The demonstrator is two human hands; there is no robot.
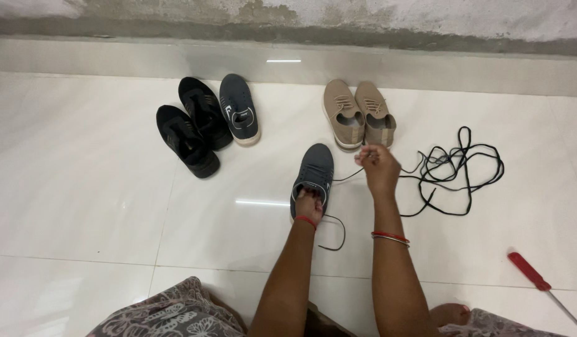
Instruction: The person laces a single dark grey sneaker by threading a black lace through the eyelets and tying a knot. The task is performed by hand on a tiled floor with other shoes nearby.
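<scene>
A dark grey shoe (pixel 315 178) is found on the white tiled floor (pixel 82 200), directly ahead of the person, toe pointing away. Its heel opening is gripped by the left hand (pixel 309 205), fingers closed over the rim. A black lace (pixel 348 176) is pinched between the fingertips of the right hand (pixel 379 167), which is raised just right of the shoe; the lace is seen running from the shoe to that hand. A loose lace end (pixel 336 232) is noted curling on the floor beside the left wrist.

A tangled black cord (pixel 457 171) is recorded on the tiles to the right, near the right hand. A pair of beige shoes (pixel 358 113) is placed just beyond the right hand, near the wall. To the left, well apart, two black shoes (pixel 195 125) and a second dark grey shoe (pixel 238 107) are grouped together, touching. A red-handled screwdriver (pixel 530 273) is lying at the lower right. Nothing is observed between the hands and the held shoe.
</scene>
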